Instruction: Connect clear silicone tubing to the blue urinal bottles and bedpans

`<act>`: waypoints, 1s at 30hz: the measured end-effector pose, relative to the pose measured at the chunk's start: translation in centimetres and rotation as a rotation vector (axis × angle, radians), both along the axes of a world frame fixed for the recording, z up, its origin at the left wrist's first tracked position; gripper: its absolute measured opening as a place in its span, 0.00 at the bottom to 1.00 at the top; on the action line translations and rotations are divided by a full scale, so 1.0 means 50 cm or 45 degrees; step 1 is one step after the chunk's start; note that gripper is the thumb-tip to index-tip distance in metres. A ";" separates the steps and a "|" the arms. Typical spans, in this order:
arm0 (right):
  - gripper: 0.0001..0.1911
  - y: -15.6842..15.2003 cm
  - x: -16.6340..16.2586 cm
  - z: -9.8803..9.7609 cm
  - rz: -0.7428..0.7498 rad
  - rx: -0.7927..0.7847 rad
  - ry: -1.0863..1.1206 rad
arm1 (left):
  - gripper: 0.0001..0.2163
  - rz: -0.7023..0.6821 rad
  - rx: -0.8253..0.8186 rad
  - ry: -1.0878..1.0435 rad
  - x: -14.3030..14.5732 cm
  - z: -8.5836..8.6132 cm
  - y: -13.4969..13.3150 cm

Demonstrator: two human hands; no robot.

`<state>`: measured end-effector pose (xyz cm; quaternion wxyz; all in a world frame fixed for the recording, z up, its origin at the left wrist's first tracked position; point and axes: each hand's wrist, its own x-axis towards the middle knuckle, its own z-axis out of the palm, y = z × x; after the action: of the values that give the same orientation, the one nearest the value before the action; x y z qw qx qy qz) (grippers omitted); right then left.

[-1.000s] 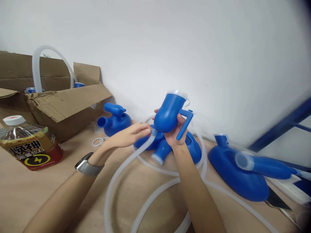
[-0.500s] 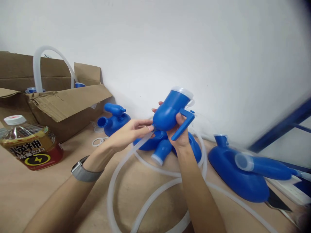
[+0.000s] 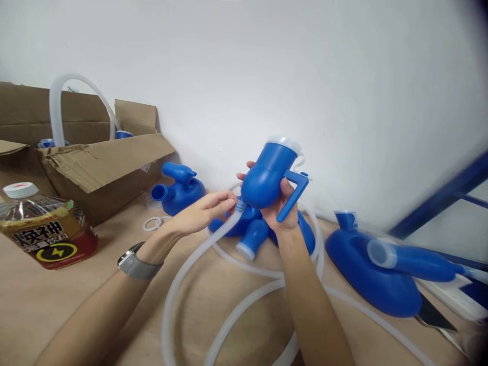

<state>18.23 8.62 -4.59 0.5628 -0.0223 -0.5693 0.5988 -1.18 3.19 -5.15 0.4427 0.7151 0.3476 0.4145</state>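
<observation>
My right hand (image 3: 280,206) grips a blue plastic funnel piece (image 3: 267,173) with a side handle and a pale rim on top, held above the wooden table (image 3: 49,305). At the piece's lower nozzle, my left hand (image 3: 200,213) pinches the end of a clear white hose (image 3: 179,274). The hose loops down over the table toward me. A grey watch sits on my left wrist.
Behind my hands lies a blue container (image 3: 255,231); another blue container (image 3: 177,190) is by the wall and a larger one (image 3: 377,272) at right. An open cardboard box (image 3: 95,162) with a hose stands at left, beside a drink bottle (image 3: 41,229). White rings (image 3: 154,222) lie nearby.
The funnel piece tilted and then came back more upright. My left hand has closed its fingertips on the hose end at the nozzle again.
</observation>
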 end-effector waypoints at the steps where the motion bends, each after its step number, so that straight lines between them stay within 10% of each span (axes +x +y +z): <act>1: 0.29 -0.001 0.000 0.000 -0.017 0.002 -0.006 | 0.19 0.014 0.065 0.050 -0.002 0.001 0.001; 15: 0.16 -0.009 -0.038 -0.007 -0.572 0.099 -0.093 | 0.13 0.498 0.622 0.551 0.003 0.023 -0.016; 30: 0.31 0.014 -0.031 -0.026 0.036 -0.061 0.040 | 0.19 -0.151 -0.101 -0.047 -0.023 0.000 0.007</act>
<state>16.66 9.34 -5.91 0.5625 -0.0185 -0.5460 0.6205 -2.33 3.54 -5.15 0.5009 0.7086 0.3125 0.3863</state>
